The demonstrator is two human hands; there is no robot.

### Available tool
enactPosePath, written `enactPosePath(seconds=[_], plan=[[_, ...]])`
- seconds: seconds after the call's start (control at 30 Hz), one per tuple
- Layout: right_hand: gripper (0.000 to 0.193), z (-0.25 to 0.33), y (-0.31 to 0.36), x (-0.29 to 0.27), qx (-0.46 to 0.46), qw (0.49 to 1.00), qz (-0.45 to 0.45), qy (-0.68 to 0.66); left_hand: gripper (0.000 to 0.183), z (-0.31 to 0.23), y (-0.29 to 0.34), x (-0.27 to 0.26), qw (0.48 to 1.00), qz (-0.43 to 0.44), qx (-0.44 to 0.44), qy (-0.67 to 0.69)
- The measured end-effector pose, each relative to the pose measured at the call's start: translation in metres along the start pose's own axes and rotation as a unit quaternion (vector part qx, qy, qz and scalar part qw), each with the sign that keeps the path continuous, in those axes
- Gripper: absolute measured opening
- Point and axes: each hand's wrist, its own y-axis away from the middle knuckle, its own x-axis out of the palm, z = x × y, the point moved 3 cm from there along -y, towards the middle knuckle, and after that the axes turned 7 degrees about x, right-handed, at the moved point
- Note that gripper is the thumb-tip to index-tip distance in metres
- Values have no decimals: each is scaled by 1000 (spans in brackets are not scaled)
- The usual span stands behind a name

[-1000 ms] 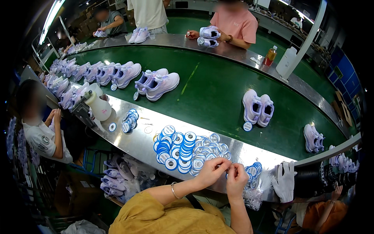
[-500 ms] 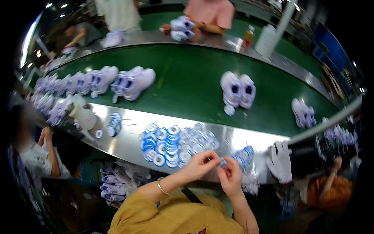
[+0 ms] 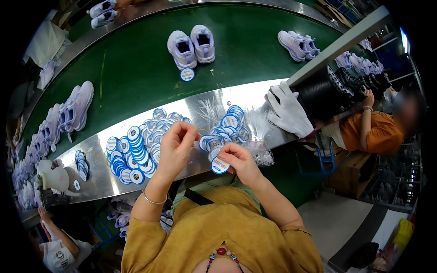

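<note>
A round blue-and-white hang tag (image 3: 220,166) is pinched between the thumb and fingers of my right hand (image 3: 240,163), its printed face up. My left hand (image 3: 176,148) is raised to the left of it, thumb and fingertips pressed together; whatever is in that pinch is too small to make out. Beyond the right hand lies a heap of similar tags (image 3: 230,122). Left of my left hand, overlapping rows of tags (image 3: 132,152) cover part of the steel ledge (image 3: 102,132).
On the green belt (image 3: 132,59) stand a pair of lilac sneakers (image 3: 191,47) with a tag, another pair (image 3: 298,45), and a shoe row at left. Clear plastic fasteners (image 3: 259,132) and a white glove (image 3: 289,109) lie at right. A co-worker in orange (image 3: 371,132) sits beyond.
The view has swung right and downward. My hands, together around a tag before, are now apart, the left one raised and the right one holding the tag.
</note>
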Motion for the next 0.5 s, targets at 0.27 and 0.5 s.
enactPosePath(seconds=[0.27, 0.5], plan=[[21, 12, 28, -10, -119, 921, -71, 364, 10, 13, -10, 2, 998, 6, 29, -60], [26, -2, -2, -17, -117, 878, -198, 421, 11, 37, -59, 13, 980, 13, 79, -183]])
